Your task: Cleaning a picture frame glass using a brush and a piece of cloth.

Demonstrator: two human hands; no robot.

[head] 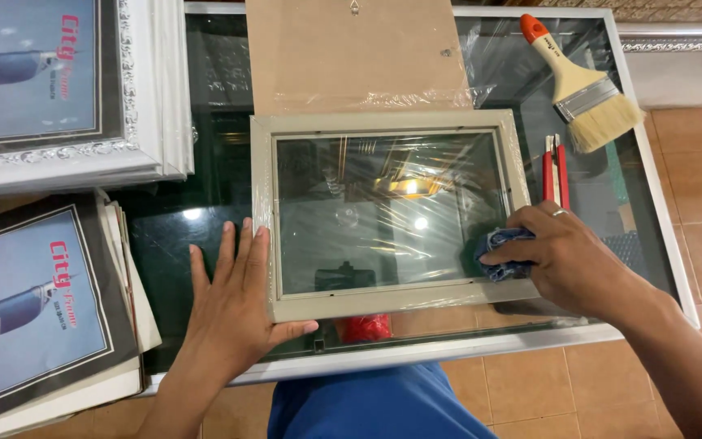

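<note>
A pale grey picture frame with a glass pane lies flat on a glass-topped table, partly wrapped in clear plastic film. My left hand rests flat and spread against the frame's lower left corner, thumb along its bottom edge. My right hand presses a crumpled blue cloth onto the glass at the frame's lower right corner. A ring shows on one finger.
A brown backing board lies behind the frame. A wide paintbrush and a red-handled tool sit at the right. Stacks of framed prints and loose prints stand at the left. Tiled floor lies beyond the table's right edge.
</note>
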